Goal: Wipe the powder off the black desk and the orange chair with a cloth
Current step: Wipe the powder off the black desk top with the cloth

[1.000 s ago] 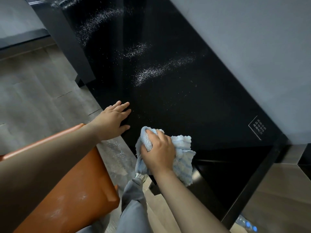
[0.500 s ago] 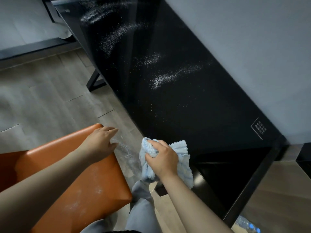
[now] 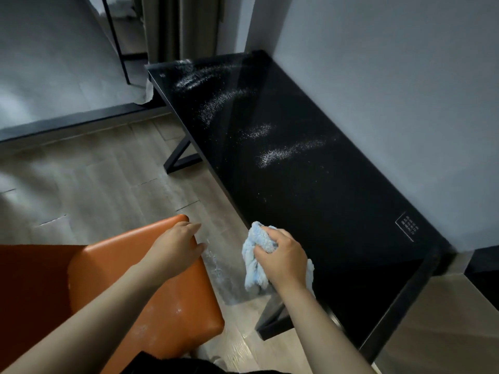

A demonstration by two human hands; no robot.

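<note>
Right hand (image 3: 280, 257) was closed round a bunched pale-blue cloth (image 3: 258, 240), fingers curled into the folds, loose ends hanging below the fist. The cloth sat at the front edge of the black desk (image 3: 324, 211), toward its near end. Whether it touched the top could not be told.

Left hand (image 3: 175, 248) lay palm-down on the far right corner of the orange chair (image 3: 162, 317) seat, fingers fairly straight and reaching over the edge, gripping nothing. The hands were apart, with a strip of floor (image 3: 108, 184) between chair and desk.

White powder (image 3: 286, 152) lay in several streaks on the desk — one across the middle, a smaller patch just behind it, and denser bands toward the far end. The near end looked mostly bare, with a few specks. Faint smears (image 3: 178, 310) showed on the chair seat near its front edge, and a pale dusting (image 3: 216, 263) on the floor just beside the seat's right edge.

A small white-printed label (image 3: 406, 226) sat at the desk's near back corner, against the grey wall (image 3: 391, 90).
</note>
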